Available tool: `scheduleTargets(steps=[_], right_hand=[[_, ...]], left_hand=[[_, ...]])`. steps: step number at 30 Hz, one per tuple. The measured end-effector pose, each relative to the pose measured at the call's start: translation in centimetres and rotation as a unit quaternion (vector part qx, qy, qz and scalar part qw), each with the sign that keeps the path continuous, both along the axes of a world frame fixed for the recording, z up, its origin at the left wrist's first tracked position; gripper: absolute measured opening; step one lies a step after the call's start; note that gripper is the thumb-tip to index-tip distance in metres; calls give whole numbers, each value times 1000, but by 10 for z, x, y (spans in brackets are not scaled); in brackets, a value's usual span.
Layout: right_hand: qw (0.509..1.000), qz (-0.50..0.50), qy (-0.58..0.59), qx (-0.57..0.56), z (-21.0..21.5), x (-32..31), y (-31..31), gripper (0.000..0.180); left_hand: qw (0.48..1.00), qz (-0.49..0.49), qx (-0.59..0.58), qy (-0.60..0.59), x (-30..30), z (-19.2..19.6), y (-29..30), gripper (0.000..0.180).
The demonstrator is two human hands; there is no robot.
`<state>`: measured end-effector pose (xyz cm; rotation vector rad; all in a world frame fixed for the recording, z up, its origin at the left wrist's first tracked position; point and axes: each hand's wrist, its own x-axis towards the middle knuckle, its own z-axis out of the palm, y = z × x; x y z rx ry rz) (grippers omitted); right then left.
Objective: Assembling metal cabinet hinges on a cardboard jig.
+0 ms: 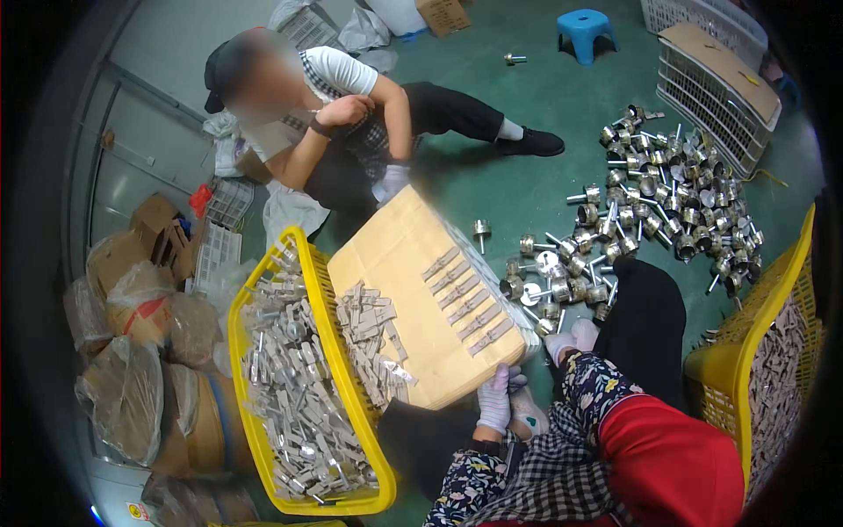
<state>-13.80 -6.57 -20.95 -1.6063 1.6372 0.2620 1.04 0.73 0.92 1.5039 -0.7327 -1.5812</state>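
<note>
My left hand [495, 406], in a striped glove, is at the near right corner of a tan cardboard-topped stack [395, 255]. Its fingers are curled beside the edge; what they hold is hidden. My right hand [559, 344], also gloved, reaches to the near edge of a pile of metal cups with stems [654, 198]. A metal cup [546, 326] lies by its fingertips, whose grip is too small to make out. Flat metal clips [471, 303] lie in a row on the cardboard, and a loose heap of clips [369, 329] covers its left side.
A yellow basket [382, 487] full of clips stands left of the cardboard; another yellow basket [746, 378] is at my right. Across from me a co-worker [351, 105] sits with one gloved hand at the stack's far corner. A blue stool [587, 33] and white crates [702, 97] stand farther back.
</note>
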Motion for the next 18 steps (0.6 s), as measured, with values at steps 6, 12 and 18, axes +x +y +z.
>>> scheduleTargets(steps=[6,12,18], right_hand=[[802,-590,-65,-68,58,4,13,72],[909,-364,-200,-30,10,-33,-3,55],[869,-432,-217,107,67,-38,-4,47]], left_hand=[[1000,5,5,-1,-7,-3,2,53],[1000,-14,10,-7,-10,-8,1,48],[999,20,-12,31,-9,-4,-2,47]])
